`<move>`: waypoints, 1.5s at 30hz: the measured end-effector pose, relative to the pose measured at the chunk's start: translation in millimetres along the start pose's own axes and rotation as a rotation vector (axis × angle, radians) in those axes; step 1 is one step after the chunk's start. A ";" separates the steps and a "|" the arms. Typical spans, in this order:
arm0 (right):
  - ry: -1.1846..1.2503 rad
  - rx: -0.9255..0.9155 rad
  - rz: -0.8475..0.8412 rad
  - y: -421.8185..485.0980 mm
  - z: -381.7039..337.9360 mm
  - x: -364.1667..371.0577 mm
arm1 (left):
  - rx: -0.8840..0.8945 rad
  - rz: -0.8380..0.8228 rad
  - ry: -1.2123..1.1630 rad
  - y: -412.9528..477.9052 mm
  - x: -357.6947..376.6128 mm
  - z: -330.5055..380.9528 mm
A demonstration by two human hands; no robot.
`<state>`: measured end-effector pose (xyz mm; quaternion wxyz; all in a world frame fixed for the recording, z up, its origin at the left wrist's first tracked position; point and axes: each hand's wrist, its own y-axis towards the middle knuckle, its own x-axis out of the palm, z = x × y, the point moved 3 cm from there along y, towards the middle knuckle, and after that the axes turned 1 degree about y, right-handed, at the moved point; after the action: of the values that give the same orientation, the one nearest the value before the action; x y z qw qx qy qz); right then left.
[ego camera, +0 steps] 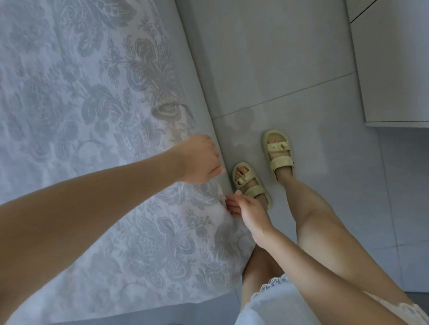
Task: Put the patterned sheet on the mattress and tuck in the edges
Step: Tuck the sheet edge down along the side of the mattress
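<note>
The patterned sheet (90, 123), pale with grey floral and paisley motifs, lies spread over the mattress and fills the left of the view. Its right edge runs along the grey side of the bed (193, 65). My left hand (198, 160) reaches across to that edge with fingers curled down over the sheet's border; what the fingertips hold is hidden. Just below, my right hand (246, 207) pinches the sheet's edge at the bed's side, where the fabric bunches into a small fold.
Grey tiled floor (290, 62) lies to the right of the bed, where my feet stand in yellow sandals (278, 152). A pale cabinet (399, 58) stands at the upper right. The bed's near corner sits at the bottom.
</note>
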<state>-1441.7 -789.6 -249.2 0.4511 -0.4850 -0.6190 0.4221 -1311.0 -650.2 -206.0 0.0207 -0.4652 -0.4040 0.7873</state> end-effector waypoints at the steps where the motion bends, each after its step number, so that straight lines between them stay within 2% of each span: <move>1: 0.006 -0.009 0.019 -3.4 0.4 -2.8 | -0.008 -0.080 0.009 1.0 6.5 8.7; 2: -0.001 -0.021 0.022 -6.0 1.3 -6.3 | -0.031 -0.141 0.015 1.2 11.4 14.2; 8: -0.053 -0.024 -0.084 -14.4 1.8 -16.0 | -0.095 -0.271 0.080 8.9 17.2 26.1; 13: 0.115 -0.038 -0.193 -17.4 13.9 -12.8 | -0.134 -0.417 0.182 23.4 20.4 37.0; 19: 0.248 0.064 -0.430 -8.4 23.9 30.4 | -0.081 -0.425 0.258 17.2 10.3 35.9; 24: 0.179 0.156 -0.558 23.3 27.8 66.7 | -0.147 -0.344 0.200 7.4 5.3 33.2; 27: 0.159 0.250 -0.521 34.0 44.7 60.8 | -0.189 -0.273 0.117 6.4 4.2 28.9; 29: 0.217 0.255 -0.514 34.0 58.5 48.5 | -0.125 -0.086 0.109 6.5 8.9 29.5; 31: 0.249 0.278 -0.492 29.8 78.2 36.8 | -0.060 -0.024 0.102 4.6 16.6 38.4; 35: 0.243 0.309 -0.313 12.2 104.5 16.0 | -0.030 -0.194 0.125 1.0 40.1 66.3; 38: 0.130 0.133 -0.130 -6.9 108.6 -0.1 | -0.078 -0.307 0.230 8.7 43.1 74.1; 39: 0.101 0.076 -0.096 -13.0 108.6 -2.6 | -0.098 -0.379 0.252 14.0 44.3 76.6; 41: 0.048 0.037 -0.141 -23.2 105.1 -0.8 | -0.136 -0.477 0.274 22.4 45.5 83.7; 43: 0.003 0.069 -0.182 -24.6 99.6 4.9 | -0.180 -0.481 0.259 24.9 44.5 85.5; 45: -0.192 -0.006 -0.111 -23.6 88.5 7.4 | -0.227 -0.366 0.158 17.6 38.5 82.9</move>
<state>-1533.5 -793.9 -246.4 0.4111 -0.4087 -0.6864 0.4391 -1388.9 -697.5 -225.2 0.1423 -0.4437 -0.5650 0.6809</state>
